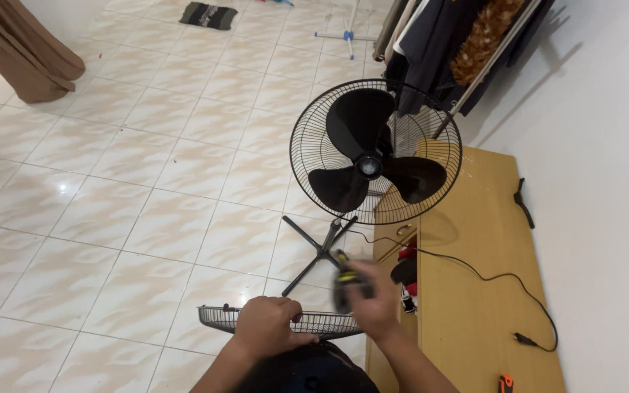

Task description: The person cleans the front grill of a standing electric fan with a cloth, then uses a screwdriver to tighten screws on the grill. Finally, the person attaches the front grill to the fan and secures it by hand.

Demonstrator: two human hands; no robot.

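Glossy cream floor tiles [111,218] lie beneath. Left hand [269,326] fingers curl over the round wire fan grille [220,318]; right hand [373,295] fingers grip a blurred black-and-yellow tool [345,280], just below the bladed pedestal fan [373,153].

Wide bare tiled floor [111,189] lies open to the left of the pedestal fan [375,151], so passage there is free. On the right the wooden cabinet [475,291] stands close against the fan, leaving only a narrow gap. The fan's cross base [322,251] spreads over the floor ahead of the hands. A black power cord [489,276] trails across the cabinet top. Hanging clothes [445,51] crowd behind the fan.
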